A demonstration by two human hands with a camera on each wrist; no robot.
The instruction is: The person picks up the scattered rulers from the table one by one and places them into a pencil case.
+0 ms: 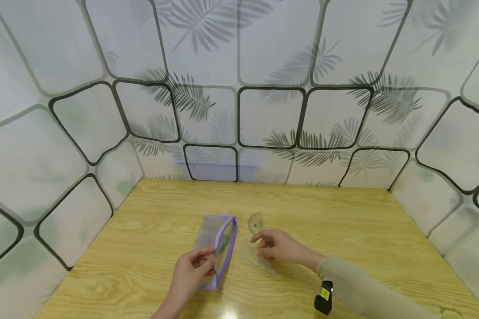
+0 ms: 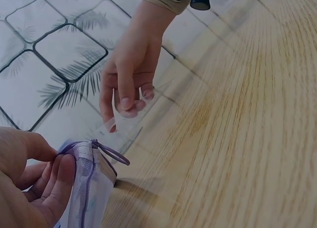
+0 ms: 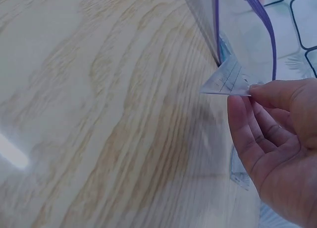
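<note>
Nearest you, your left hand (image 1: 191, 270) pinches the near end of the purple mesh pencil pouch (image 1: 217, 248), thumb and fingers curled onto the fabric beside the zipper; the left wrist view shows the zipper pull loop (image 2: 111, 153) sticking out just past your fingertips. The pouch runs lengthwise away from that hand, long axis pointing toward the back wall, and its zippered edge faces your right hand. Just to the right of the pouch, your right hand (image 1: 277, 247) holds a clear plastic set square (image 3: 229, 79), thumb and fingers closed on one edge, its pointed corner aimed toward the pouch and very near its zippered edge, as the right wrist view shows. Of the two hands, the right is the one carrying the ruler; the left only steadies the pouch. Just beyond your right fingertips, a small clear protractor (image 1: 257, 222) lies flat on the wooden table (image 1: 343, 230).
</note>
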